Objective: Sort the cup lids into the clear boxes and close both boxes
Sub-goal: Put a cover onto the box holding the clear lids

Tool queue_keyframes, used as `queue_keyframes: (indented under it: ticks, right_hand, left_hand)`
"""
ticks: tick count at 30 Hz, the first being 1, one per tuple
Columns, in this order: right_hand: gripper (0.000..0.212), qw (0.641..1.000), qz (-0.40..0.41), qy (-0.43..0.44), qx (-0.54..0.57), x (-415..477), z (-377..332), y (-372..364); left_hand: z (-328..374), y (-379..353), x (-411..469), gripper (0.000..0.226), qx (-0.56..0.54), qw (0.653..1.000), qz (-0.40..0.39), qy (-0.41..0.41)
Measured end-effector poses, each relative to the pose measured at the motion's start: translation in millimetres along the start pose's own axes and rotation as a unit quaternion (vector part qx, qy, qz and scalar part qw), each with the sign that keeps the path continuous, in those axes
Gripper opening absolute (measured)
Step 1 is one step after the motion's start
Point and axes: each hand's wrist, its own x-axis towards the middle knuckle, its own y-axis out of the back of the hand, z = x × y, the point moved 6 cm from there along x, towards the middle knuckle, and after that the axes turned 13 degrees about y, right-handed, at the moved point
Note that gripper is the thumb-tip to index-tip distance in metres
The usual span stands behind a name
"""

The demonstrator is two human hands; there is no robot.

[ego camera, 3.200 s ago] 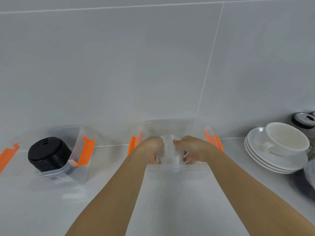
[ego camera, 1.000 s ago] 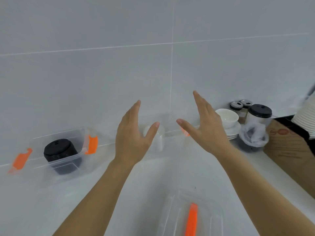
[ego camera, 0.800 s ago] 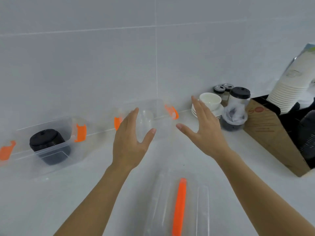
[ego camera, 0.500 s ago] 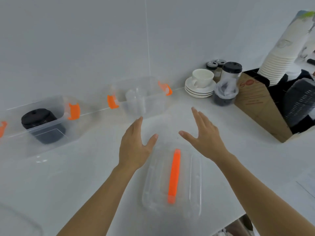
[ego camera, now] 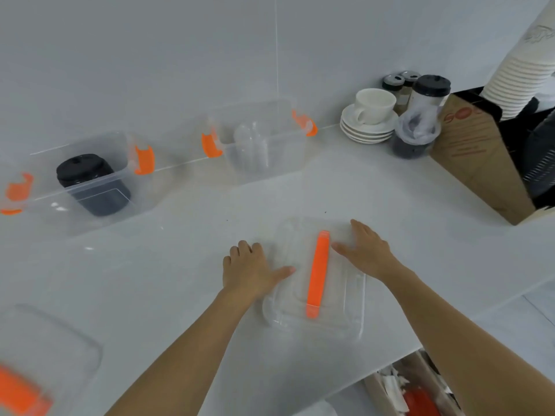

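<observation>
Two clear boxes with orange latches stand open against the wall. The left box (ego camera: 99, 202) holds a stack of black cup lids (ego camera: 90, 183). The middle box (ego camera: 282, 163) holds a stack of clear cup lids (ego camera: 251, 145). A clear box cover with an orange handle (ego camera: 316, 273) lies flat near the counter's front edge. My left hand (ego camera: 250, 270) rests on the cover's left edge, thumb on top. My right hand (ego camera: 365, 250) lies open on its right side. A second clear cover (ego camera: 45, 364) with an orange handle sits blurred at the lower left.
A white cup on stacked saucers (ego camera: 371, 115), lidded jars (ego camera: 420, 115) and a cardboard holder with stacked paper cups (ego camera: 492, 145) crowd the right back corner. The counter edge runs diagonally at the lower right, with an open drawer or bin (ego camera: 411, 388) below it.
Both hands left the clear lids in the middle box, drew back toward me and came down onto the clear cover. The view tilted down and back.
</observation>
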Motion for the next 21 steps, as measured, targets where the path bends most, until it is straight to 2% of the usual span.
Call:
queue_keyframes:
  ticks: [6, 12, 17, 21]
  right_hand:
    - [0.075, 1.0, 0.01, -0.004, -0.008, 3.7, 0.4, -3.1]
    - [0.064, 0.999, 0.033, -0.002, -0.015, 0.3, -4.9, -2.2]
    - [0.064, 0.997, 0.063, -0.044, 0.0, 2.8, -8.2, 0.5]
    - [0.065, 0.994, 0.089, -0.037, 0.053, 9.2, -8.4, 8.2]
  left_hand:
    - [7.4, -16.3, -5.9, 0.057, -0.084, 0.994, -0.033, -0.057]
    - [15.8, -24.1, -7.4, 0.041, -0.153, 0.988, -0.017, -0.034]
    - [21.3, -22.9, -9.7, 0.043, -0.158, 0.987, 0.012, -0.038]
    - [16.8, -7.8, -1.8, 0.049, -0.16, 0.986, 0.019, -0.046]
